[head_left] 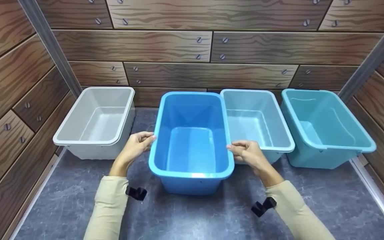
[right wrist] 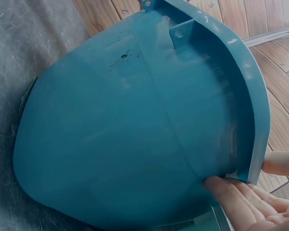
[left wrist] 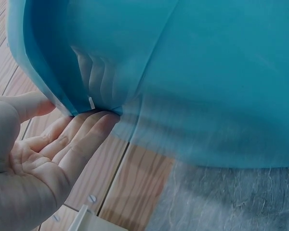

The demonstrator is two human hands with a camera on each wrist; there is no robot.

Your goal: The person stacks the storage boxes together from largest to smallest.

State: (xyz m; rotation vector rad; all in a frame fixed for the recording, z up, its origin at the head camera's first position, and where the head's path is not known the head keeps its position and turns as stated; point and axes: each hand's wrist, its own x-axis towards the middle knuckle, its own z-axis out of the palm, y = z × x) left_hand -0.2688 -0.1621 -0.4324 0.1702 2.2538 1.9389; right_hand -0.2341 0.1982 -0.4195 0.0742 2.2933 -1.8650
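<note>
A bright blue plastic tub (head_left: 192, 185) stands in the middle of the head view, its inside bare. My left hand (head_left: 134, 147) grips its left rim and my right hand (head_left: 250, 153) the right rim, each about midway along the side. In the left wrist view the fingers (left wrist: 82, 139) reach under the overhanging lip, with the thumb at the lip's outer edge. Much the same hold shows in the right wrist view, where fingertips (right wrist: 219, 185) press against the wall below the rim. The tub's front edge faces me.
A grey tub (head_left: 95, 151) stands to the left, apparently two nested rims. Right of the blue tub are a pale blue tub (head_left: 280, 148), partly overlapped by it, and a teal tub (head_left: 325, 158). Wood-patterned panels (head_left: 168, 46) enclose the dark marbled surface (head_left: 192, 220) at back and sides.
</note>
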